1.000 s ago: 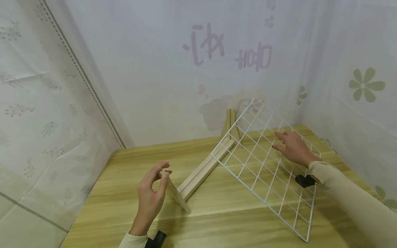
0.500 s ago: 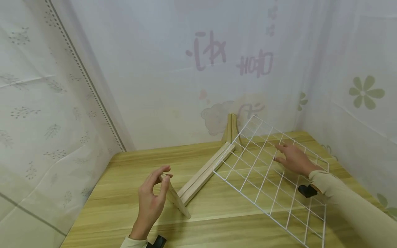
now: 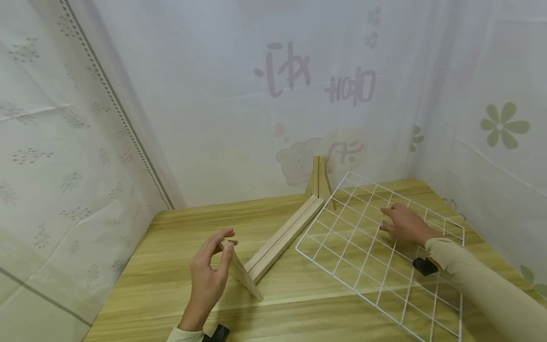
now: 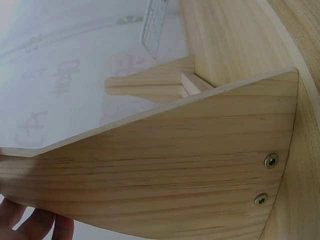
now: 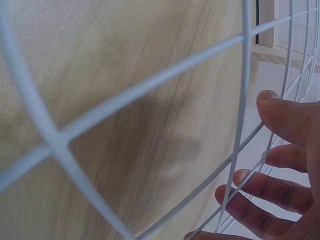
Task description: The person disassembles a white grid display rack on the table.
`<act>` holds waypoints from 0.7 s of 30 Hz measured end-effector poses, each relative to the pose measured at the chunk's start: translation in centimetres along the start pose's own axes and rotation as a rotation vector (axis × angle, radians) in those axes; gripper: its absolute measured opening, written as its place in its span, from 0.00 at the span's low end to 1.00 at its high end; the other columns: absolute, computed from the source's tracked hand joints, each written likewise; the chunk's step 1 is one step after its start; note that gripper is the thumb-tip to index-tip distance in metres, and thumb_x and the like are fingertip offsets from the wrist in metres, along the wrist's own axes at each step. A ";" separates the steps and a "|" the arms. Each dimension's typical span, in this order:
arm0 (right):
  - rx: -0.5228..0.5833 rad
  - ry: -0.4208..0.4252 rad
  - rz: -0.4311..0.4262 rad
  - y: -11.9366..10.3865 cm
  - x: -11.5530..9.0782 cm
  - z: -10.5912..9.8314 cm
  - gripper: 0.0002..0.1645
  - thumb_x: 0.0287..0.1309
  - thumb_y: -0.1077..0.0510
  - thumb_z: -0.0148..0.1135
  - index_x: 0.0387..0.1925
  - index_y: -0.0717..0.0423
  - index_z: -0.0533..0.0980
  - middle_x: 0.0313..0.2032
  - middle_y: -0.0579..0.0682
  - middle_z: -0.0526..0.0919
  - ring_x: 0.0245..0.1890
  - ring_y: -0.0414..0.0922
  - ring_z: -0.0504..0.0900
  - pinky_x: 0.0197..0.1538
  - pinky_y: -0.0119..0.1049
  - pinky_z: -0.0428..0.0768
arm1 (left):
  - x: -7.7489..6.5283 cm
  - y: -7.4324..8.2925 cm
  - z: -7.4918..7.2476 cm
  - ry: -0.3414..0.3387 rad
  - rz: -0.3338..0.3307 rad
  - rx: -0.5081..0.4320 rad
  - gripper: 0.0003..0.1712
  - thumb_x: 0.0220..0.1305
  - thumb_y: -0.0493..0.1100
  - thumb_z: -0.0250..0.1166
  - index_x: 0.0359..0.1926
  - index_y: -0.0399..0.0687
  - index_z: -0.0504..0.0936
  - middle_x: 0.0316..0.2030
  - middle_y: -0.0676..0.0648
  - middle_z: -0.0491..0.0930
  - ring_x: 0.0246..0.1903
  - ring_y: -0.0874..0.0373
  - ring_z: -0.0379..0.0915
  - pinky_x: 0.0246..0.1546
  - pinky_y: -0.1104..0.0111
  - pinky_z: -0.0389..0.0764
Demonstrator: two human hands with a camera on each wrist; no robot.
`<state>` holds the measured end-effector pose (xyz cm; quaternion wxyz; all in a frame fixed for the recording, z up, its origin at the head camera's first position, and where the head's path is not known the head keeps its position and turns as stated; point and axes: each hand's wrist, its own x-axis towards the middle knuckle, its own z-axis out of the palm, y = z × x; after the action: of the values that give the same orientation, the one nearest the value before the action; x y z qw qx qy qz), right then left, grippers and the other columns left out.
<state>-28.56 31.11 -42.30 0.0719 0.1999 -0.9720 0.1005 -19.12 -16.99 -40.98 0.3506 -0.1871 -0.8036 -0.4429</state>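
A wooden stand lies across the table, with two slats (image 3: 284,237) running between a near end panel (image 3: 248,280) and a far end panel (image 3: 316,178). My left hand (image 3: 209,266) pinches the top of the near panel between thumb and fingers. Two bolts (image 4: 271,160) show in that panel in the left wrist view. To the right, my right hand (image 3: 408,223) holds a white wire grid (image 3: 358,244) by its inner wires; the fingers (image 5: 260,215) curl among them. The grid slants over the table, one corner close to the stand's far end. Whether it touches the table cannot be told.
The wood-grain table (image 3: 171,285) ends at a pale back curtain (image 3: 205,118). Patterned curtains hang at the left (image 3: 51,166) and right (image 3: 491,180). A black wrist mount (image 3: 425,266) sits under the right sleeve.
The wire grid has tipped down flatter toward the table, its far corner dropping, and my right hand has gone down with it. My left hand has kept its place on the near end panel.
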 end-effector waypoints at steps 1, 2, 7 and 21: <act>-0.001 -0.008 -0.003 0.0 0.0 0.0 0.32 0.58 0.57 0.70 0.56 0.77 0.74 0.44 0.70 0.82 0.43 0.62 0.81 0.45 0.56 0.82 | 0.0 0.0 0.0 0.001 0.005 0.001 0.21 0.67 0.30 0.62 0.58 0.49 0.82 0.47 0.47 0.85 0.38 0.63 0.83 0.42 0.80 0.77; -0.001 -0.011 -0.004 0.0 0.0 0.1 0.32 0.58 0.57 0.70 0.56 0.77 0.74 0.44 0.70 0.82 0.43 0.62 0.81 0.45 0.56 0.82 | 0.0 0.0 0.0 0.003 0.010 0.002 0.21 0.67 0.30 0.62 0.58 0.49 0.82 0.47 0.46 0.85 0.39 0.62 0.83 0.42 0.80 0.77; -0.022 -0.024 -0.019 0.3 -0.1 0.4 0.31 0.57 0.57 0.70 0.55 0.77 0.75 0.41 0.67 0.83 0.40 0.60 0.81 0.43 0.54 0.81 | 0.1 0.2 0.0 0.003 0.006 -0.001 0.21 0.67 0.30 0.62 0.58 0.50 0.82 0.47 0.47 0.85 0.39 0.62 0.83 0.42 0.81 0.77; -0.075 -0.052 -0.052 0.2 -0.8 0.6 0.26 0.54 0.58 0.73 0.49 0.73 0.78 0.38 0.63 0.83 0.37 0.57 0.82 0.41 0.51 0.83 | 0.1 0.1 0.1 0.017 0.034 -0.015 0.22 0.66 0.28 0.62 0.58 0.49 0.82 0.46 0.46 0.85 0.38 0.66 0.82 0.41 0.80 0.77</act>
<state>-28.03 31.47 -43.11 0.0566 0.2249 -0.9711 0.0567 -19.20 -16.87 -40.91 0.3635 -0.1997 -0.7939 -0.4446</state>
